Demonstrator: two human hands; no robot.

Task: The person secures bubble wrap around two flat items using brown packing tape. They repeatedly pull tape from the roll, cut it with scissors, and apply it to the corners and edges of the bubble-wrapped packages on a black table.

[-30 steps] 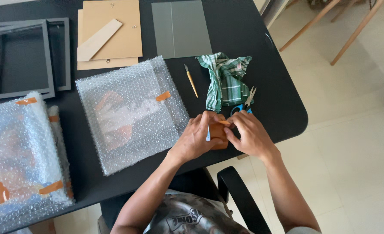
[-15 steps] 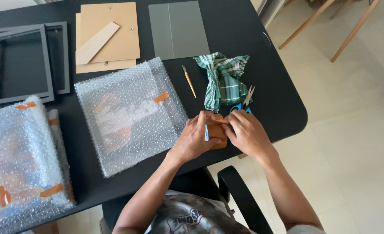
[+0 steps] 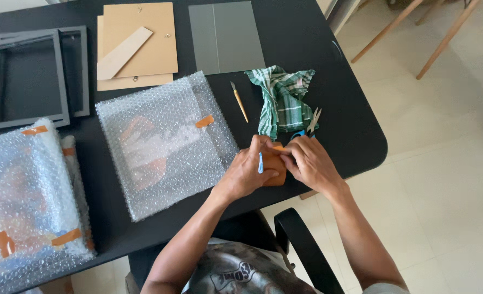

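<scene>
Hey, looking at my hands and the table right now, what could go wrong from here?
Three risks, as far as the view shows:
1. Both hands, left hand and right hand, work the brown tape roll near the table edge; it might slip off onto the floor.
2. The scissors lie half under the checked cloth, so a blind reach could meet the blades.
3. Loose tape may stick to the bubble-wrapped parcel nearby.

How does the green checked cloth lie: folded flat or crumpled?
Crumpled. The green checked cloth lies bunched in uneven folds on the black table, beside the scissors.
</scene>
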